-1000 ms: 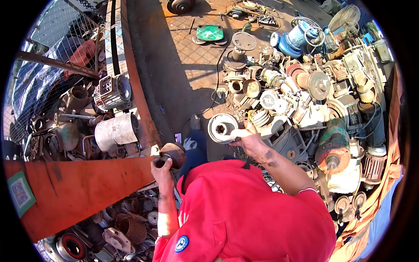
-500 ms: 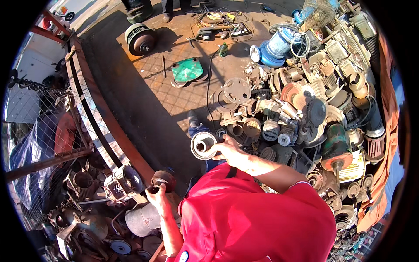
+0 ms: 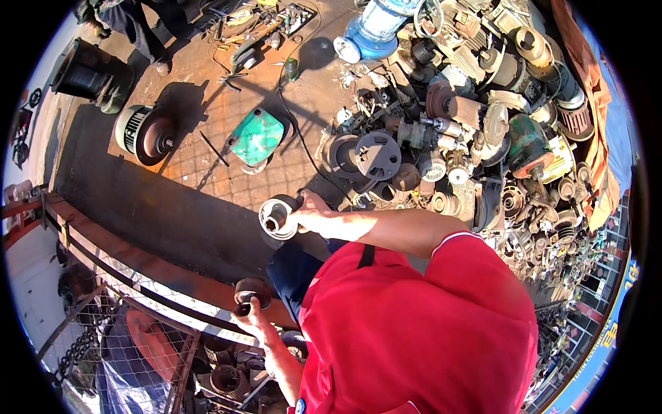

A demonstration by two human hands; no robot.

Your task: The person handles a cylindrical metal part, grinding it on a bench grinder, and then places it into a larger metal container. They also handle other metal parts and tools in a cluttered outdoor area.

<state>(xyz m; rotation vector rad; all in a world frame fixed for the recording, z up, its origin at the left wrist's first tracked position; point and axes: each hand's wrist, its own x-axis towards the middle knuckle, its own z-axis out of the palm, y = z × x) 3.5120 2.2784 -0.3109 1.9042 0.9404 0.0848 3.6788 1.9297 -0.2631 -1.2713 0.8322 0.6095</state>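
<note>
My right hand (image 3: 314, 215) grips a pale grey, ring-shaped metal housing (image 3: 270, 228) by its right edge. The housing has a round hollow with a darker inner ring, and it hangs above the rusty floor. Lower down, near the red metal rail, my left hand (image 3: 254, 320) is closed on a rusty brown round metal part (image 3: 252, 286). Its fingers are partly hidden, and a dark hollow end shows beside the thumb. The two parts are held apart from each other.
A heap of scrap motors and castings (image 3: 441, 138) spreads to the right, with a blue pump (image 3: 376, 27) behind it. On the floor lie a green plate (image 3: 256, 136), a motor part (image 3: 146, 134) and tools (image 3: 265, 27). Another person's legs (image 3: 141, 27) stand far left.
My view has turned, so the floor things and scrap heap have shifted leftward and the rail now runs lower. Both hands keep their parts; the right hand's housing has swung left with it.
</note>
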